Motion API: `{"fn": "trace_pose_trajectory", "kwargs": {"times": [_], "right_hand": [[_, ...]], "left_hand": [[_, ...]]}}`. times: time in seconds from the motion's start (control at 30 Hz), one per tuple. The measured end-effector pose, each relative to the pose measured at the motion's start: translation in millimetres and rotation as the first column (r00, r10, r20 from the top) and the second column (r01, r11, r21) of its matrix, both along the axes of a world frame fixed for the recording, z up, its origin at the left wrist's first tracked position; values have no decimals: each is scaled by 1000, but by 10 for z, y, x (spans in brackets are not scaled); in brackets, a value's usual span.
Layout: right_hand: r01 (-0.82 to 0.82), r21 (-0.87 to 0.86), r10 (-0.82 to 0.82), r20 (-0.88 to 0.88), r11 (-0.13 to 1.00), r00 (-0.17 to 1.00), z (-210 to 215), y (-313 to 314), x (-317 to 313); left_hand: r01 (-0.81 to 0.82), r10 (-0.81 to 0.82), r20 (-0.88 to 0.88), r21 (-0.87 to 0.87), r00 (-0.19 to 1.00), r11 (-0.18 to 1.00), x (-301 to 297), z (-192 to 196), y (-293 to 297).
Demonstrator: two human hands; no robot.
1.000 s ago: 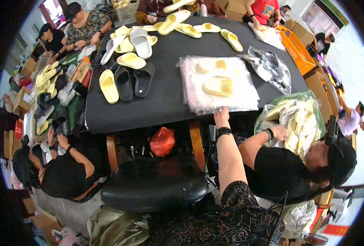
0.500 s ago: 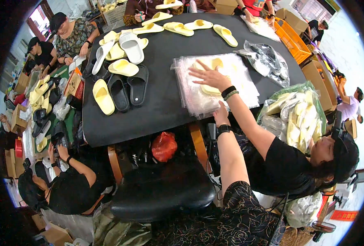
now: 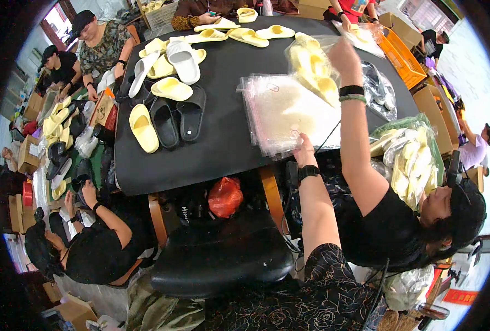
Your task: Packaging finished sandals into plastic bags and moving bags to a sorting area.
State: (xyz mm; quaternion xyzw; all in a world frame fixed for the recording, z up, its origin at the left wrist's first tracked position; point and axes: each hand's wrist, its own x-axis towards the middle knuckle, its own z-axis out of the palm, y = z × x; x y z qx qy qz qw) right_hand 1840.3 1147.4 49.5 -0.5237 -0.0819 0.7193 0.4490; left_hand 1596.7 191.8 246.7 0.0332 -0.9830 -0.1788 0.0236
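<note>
My right hand (image 3: 304, 149), with a black watch on its wrist, is at the near edge of a stack of clear plastic bags (image 3: 278, 110). Its fingers are closed on the bags' edge. My left hand is out of view. Beyond the stack, the bare arm of a co-worker on my right reaches over the table. That co-worker's hand (image 3: 345, 59) holds up a clear bag with yellow slippers (image 3: 315, 65) inside, partly over the stack.
Yellow slippers (image 3: 144, 128), black slippers (image 3: 191, 113) and grey slippers (image 3: 183, 59) lie on the dark table (image 3: 217, 160). Bagged dark slippers (image 3: 378, 91) lie at the right. A large bag of yellow slippers (image 3: 413, 160) stands beside the co-worker. A black chair (image 3: 223, 265) is below.
The co-worker's hand has gone from lying spread on the bagged yellow slippers to lifting them up and away to the right. My right hand stays at the stack's near edge.
</note>
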Motion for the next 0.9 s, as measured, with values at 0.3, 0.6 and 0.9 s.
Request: {"fn": "trace_pose_trajectory", "kwargs": {"times": [0.3, 0.6, 0.9], "right_hand": [[-115, 95, 126, -118, 989, 985, -59, 341, 51], [-735, 160, 137, 935, 659, 326, -344, 867, 793], [-975, 163, -470, 880, 152, 73, 618, -6, 119]], "left_hand": [[16, -12, -19, 235, 1000, 972, 150, 33, 78], [-3, -3, 37, 154, 999, 988, 310, 0, 417], [-162, 168, 41, -109, 985, 981, 570, 341, 630]]}}
